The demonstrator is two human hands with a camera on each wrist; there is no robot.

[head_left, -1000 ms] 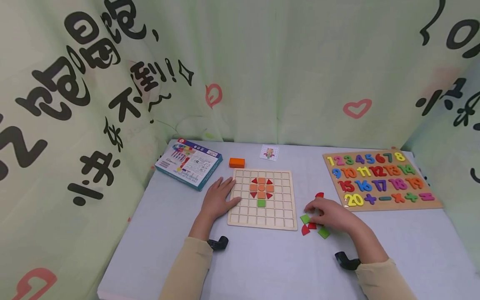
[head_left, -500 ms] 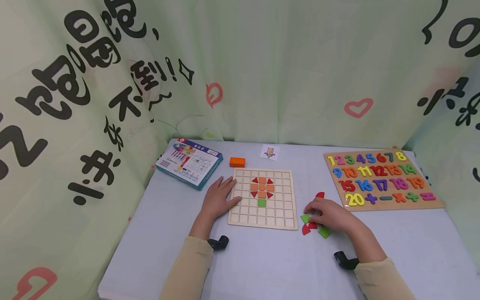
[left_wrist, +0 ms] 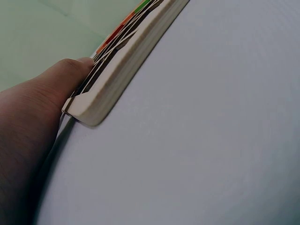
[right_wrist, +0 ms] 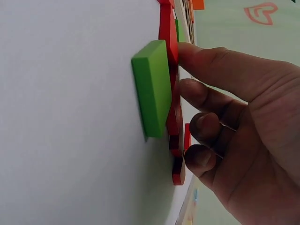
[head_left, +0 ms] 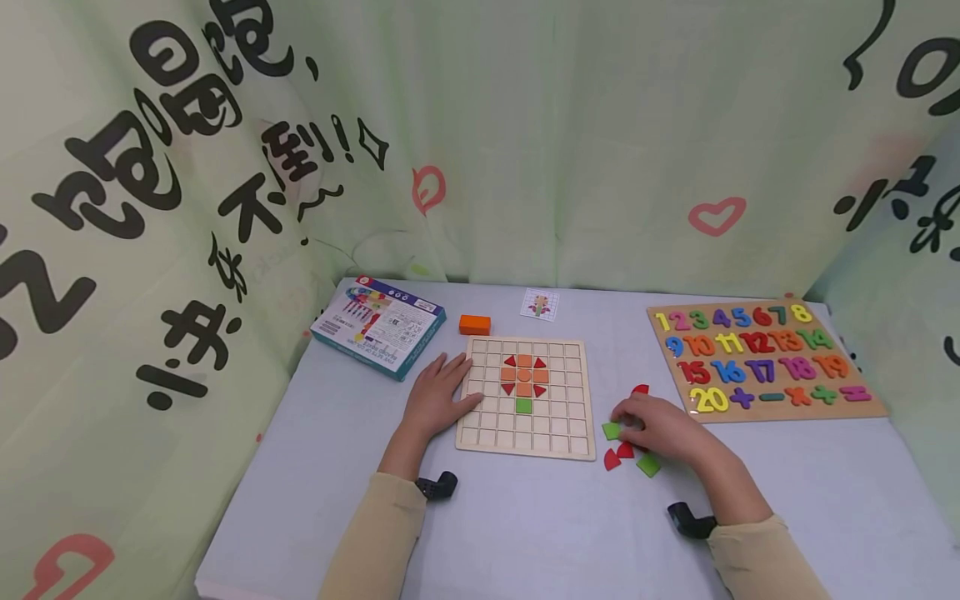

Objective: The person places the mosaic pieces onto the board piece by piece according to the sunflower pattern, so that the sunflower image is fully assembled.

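Observation:
My left hand point(head_left: 431, 396) rests flat with spread fingers on the left edge of a wooden grid board point(head_left: 480, 425); in the left wrist view its thumb point(left_wrist: 77, 70) lies over the rim. On the board sit orange pieces point(head_left: 524, 362), red triangles point(head_left: 539, 362) and one green square point(head_left: 523, 406). My right hand point(head_left: 660, 425) hovers low over loose pieces right of the board, fingers loosely bent. Its fingertips are right at a green square point(head_left: 611, 431) and red pieces point(head_left: 626, 450). Another green tile point(right_wrist: 157, 89) lies nearest the right wrist camera. The hand partly hides a red piece point(head_left: 640, 389).
A teal-edged box point(head_left: 378, 325) lies at the back left, beside an orange block point(head_left: 475, 325). Behind the board is a small pattern card point(head_left: 539, 305). A number puzzle board point(head_left: 765, 358) lies at the right. Curtains point(head_left: 555, 150) stand behind the table.
The loose green square by my right fingertips has turned and shifted slightly away from me. My right hand has moved only a little; my left hand stays on the board.

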